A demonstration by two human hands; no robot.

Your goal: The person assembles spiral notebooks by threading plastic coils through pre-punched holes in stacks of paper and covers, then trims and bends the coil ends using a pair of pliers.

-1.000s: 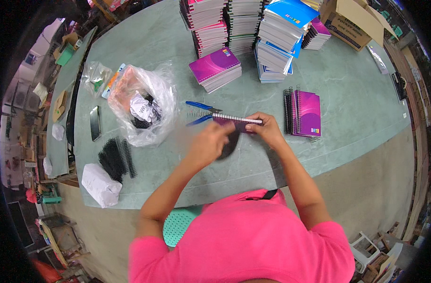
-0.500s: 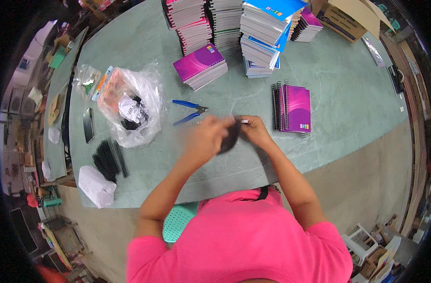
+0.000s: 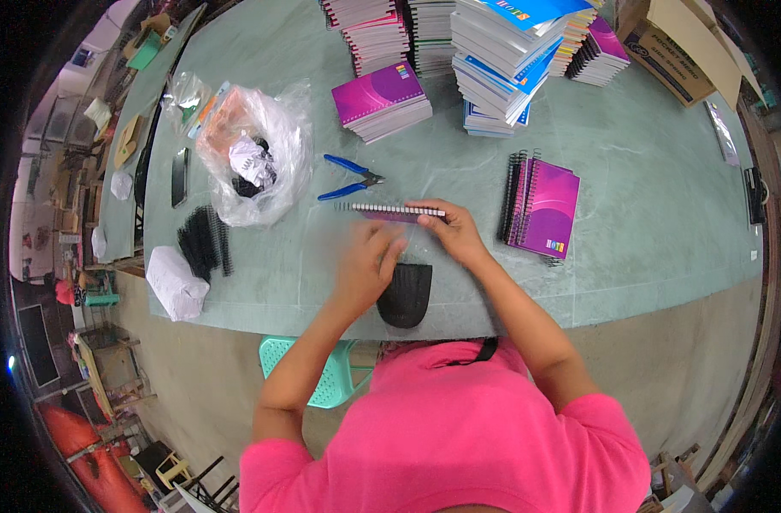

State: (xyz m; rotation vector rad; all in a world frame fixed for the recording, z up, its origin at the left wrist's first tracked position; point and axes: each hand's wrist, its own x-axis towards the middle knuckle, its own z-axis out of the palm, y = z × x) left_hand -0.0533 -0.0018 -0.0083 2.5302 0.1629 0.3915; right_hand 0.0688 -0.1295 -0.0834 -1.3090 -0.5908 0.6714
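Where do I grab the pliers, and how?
Probably best by both blue handles, coming from the left: the pliers lie open on the table, handles spread apart toward the left and dark jaws pointing right.

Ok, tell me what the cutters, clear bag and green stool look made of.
Cutters: dark grey jaws suggest metal; smooth blue grips, perhaps plastic or rubber. Bag: likely thin plastic film, glossy and transparent. Stool: probably moulded plastic, evenly coloured, seat perforated.

Wire cutters (image 3: 371, 179) lay on the tabletop (image 3: 467, 171) behind the held notebook (image 3: 390, 213), between a plastic bag (image 3: 293, 162), left, and spiral notebooks (image 3: 551, 209), right; notebook stacks (image 3: 500, 81) stood farther back.
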